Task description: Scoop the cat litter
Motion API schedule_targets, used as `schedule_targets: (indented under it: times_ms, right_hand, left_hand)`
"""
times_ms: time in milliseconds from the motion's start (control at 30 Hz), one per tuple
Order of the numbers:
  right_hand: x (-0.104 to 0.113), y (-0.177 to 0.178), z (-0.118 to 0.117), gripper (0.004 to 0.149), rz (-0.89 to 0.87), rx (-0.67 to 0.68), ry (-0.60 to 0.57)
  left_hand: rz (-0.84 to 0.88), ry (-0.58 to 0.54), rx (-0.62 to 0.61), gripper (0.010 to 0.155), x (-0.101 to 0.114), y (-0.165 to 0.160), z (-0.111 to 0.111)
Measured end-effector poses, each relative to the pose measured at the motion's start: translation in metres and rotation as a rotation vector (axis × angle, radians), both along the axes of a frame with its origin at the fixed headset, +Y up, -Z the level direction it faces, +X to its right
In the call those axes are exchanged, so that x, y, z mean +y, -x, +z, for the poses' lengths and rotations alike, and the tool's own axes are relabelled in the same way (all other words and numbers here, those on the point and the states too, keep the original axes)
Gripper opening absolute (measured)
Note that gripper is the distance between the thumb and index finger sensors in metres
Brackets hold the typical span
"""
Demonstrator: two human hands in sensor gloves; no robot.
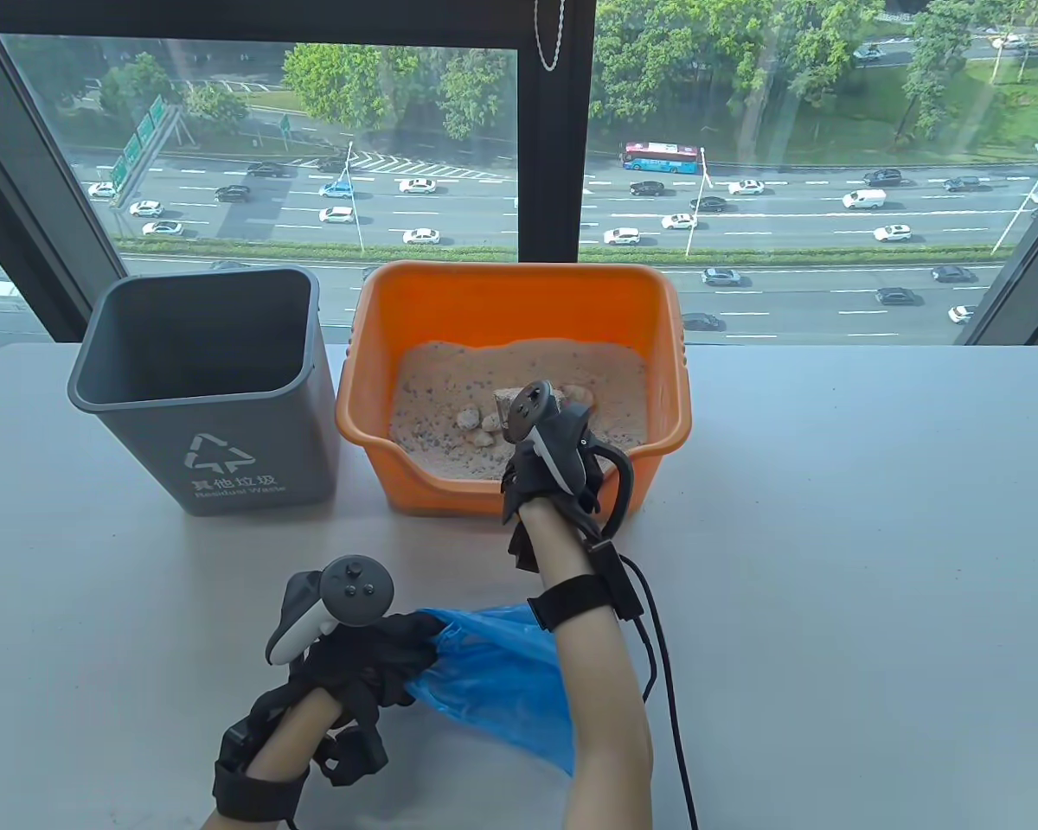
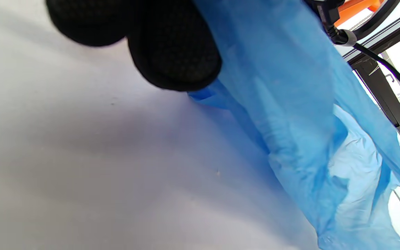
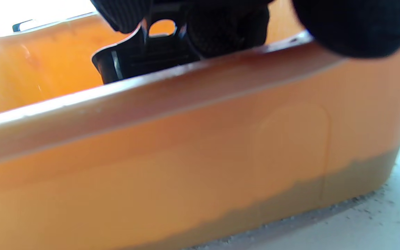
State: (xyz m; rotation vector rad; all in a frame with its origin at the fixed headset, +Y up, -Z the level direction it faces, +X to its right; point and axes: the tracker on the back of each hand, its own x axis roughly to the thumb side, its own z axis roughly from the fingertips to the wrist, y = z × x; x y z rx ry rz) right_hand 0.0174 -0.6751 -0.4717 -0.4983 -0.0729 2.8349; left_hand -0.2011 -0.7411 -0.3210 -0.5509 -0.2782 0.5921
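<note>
An orange litter box (image 1: 519, 278) holds sandy litter (image 1: 441, 389) with a few pale clumps (image 1: 480, 422) near its middle. My right hand (image 1: 547, 450) reaches over the box's front wall above the litter. In the right wrist view its fingers (image 3: 221, 31) grip a black plastic scoop (image 3: 141, 59) just behind the orange wall (image 3: 186, 146); the scoop's head is hidden. My left hand (image 1: 372, 657) rests on the table and holds the edge of a blue plastic bag (image 1: 502, 683). The left wrist view shows the fingertips (image 2: 172, 52) against the bag (image 2: 290, 111).
A grey waste bin (image 1: 208, 389) stands open to the left of the litter box, close beside it. A black cable (image 1: 657, 657) runs from my right wrist down the table. Litter grains lie at the box's base (image 3: 359, 201). A window sits behind the table.
</note>
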Motion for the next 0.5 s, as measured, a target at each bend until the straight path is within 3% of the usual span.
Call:
schedule_targets:
  times_ms: [33, 67, 133, 233, 300, 333, 400, 500]
  right_hand:
    - [0.003, 0.000, 0.005, 0.058, 0.015, -0.011, -0.088]
    - [0.004, 0.001, 0.006, 0.058, 0.037, -0.003, -0.109]
    - [0.007, -0.001, 0.008, 0.058, 0.049, 0.040, -0.030]
    - [0.010, -0.003, 0.014, 0.058, 0.055, 0.023, -0.154]
    - [0.011, -0.003, 0.015, 0.058, 0.048, 0.100, -0.046]
    - [0.011, -0.003, 0.017, 0.058, 0.021, 0.078, -0.041]
    - [0.011, -0.003, 0.020, 0.058, 0.032, 0.035, -0.142]
    - [0.010, -0.003, 0.017, 0.058, 0.029, 0.135, -0.032]
  left_hand:
    - [-0.001, -0.005, 0.002, 0.040, 0.001, 0.000, 0.000]
    - [0.000, -0.007, 0.002, 0.040, 0.001, 0.000, 0.000]
    - [0.001, -0.012, 0.002, 0.040, 0.002, 0.000, 0.001]
    - [-0.004, -0.024, 0.009, 0.040, 0.003, 0.001, 0.000]
    - [-0.001, -0.029, 0.015, 0.040, 0.003, 0.002, 0.000]
    - [0.002, -0.031, 0.017, 0.040, 0.004, 0.002, 0.000]
    - [0.005, -0.030, 0.021, 0.040, 0.004, 0.003, 0.000]
    - [0.007, -0.034, 0.024, 0.040, 0.004, 0.004, 0.000]
